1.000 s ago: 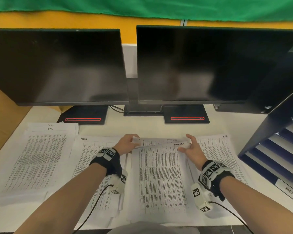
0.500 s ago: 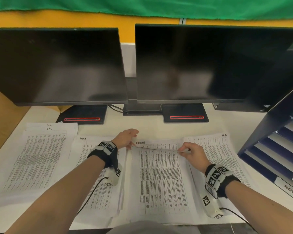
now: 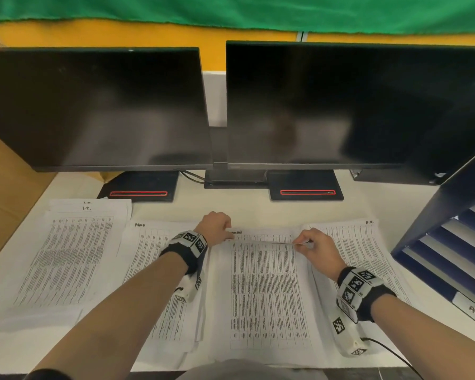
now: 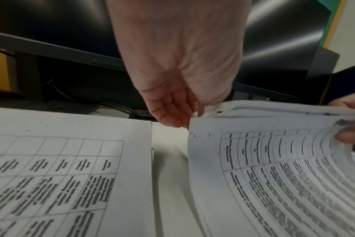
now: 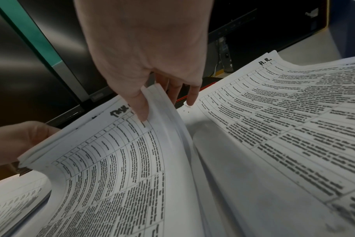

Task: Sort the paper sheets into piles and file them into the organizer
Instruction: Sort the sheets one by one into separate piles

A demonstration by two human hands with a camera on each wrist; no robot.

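Several piles of printed sheets lie side by side on the white desk [image 3: 258, 209]. Both hands hold the middle stack [image 3: 266, 292] by its far corners, and its far edge is raised a little off the desk. My left hand [image 3: 229, 233] grips the far left corner, with its fingers curled behind the stack [image 4: 274, 160]. My right hand [image 3: 299, 242] pinches the far right corner, thumb [image 5: 141, 109] on the top sheet and fingers behind the stack [image 5: 121, 160]. The dark blue organizer [image 3: 450, 242] stands at the right with slanted trays.
A pile marked I.T. [image 3: 66, 256] lies at the far left, with another pile [image 3: 154, 264] beside it. The H.R. pile [image 3: 362, 248] lies between the held stack and the organizer. Two dark monitors [image 3: 313, 105] stand behind. A cardboard panel [image 3: 6, 187] borders the left.
The raised far edge of the middle stack has dropped lower and flatter. My right hand has drawn slightly back toward me; the left hand has hardly moved.
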